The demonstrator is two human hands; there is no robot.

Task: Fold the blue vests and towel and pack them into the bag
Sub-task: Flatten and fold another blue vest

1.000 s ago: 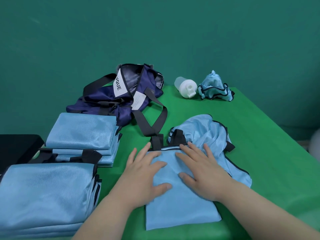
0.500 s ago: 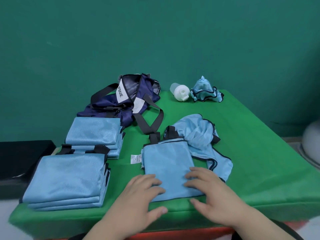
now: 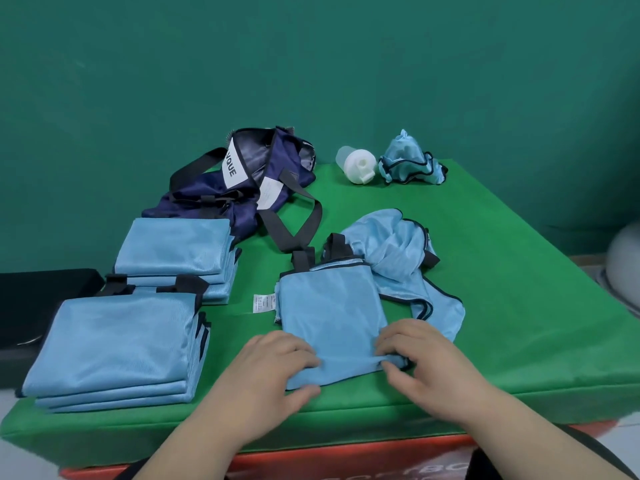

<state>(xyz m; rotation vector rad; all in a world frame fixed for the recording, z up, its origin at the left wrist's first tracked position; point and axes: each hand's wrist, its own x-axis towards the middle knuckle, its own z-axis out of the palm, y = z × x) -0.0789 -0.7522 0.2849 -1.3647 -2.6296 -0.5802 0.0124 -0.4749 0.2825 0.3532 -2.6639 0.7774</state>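
Blue vest (image 3: 332, 317) now pinched at near hem by left hand (image 3: 273, 368) and right hand (image 3: 422, 362), down from mid-cloth, likely for another fold.

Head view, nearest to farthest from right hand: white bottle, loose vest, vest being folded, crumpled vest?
1. vest being folded: pinched by the right hand, front edge.
2. loose vest: just behind, mid-table.
3. white bottle, crumpled vest: far edge, too close to call.

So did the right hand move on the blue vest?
Yes. The right hand slid back toward the person, from near the black straps to the near edge of the folded vest.
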